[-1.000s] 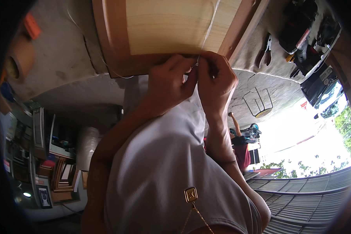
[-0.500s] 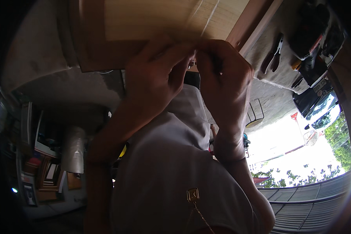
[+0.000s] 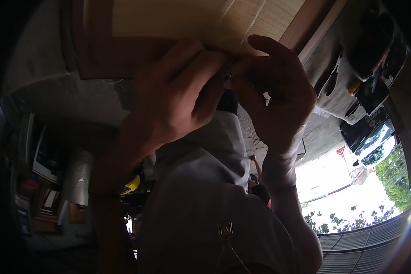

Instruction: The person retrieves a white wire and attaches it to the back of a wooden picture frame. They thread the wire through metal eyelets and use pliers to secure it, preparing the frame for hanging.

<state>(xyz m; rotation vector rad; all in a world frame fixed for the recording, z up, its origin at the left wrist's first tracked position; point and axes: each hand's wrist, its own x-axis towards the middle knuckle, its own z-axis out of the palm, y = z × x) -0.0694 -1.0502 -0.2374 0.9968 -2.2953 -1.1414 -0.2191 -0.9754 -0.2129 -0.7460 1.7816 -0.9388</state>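
Note:
The wooden panel, pale with a darker frame, lies at the top of the view, crossed by thin white wire. Just below its inner edge, my left hand has its fingers curled and pinched at a small metal piece on the wire. My right hand is closed around the same spot with thumb and a finger, while another finger lifts toward the panel. The fingertips partly hide the piece, and the picture is dim.
Pliers and dark tool cases lie at the upper right on the worktop. Beyond my body are another person's arm, stacked frames, a wrapped roll, a car and metal shutter slats.
Both hands appear larger and my right hand has shifted rightward, one finger now raised from the pinch. The view has darkened, and the panel has shifted left and up in the picture.

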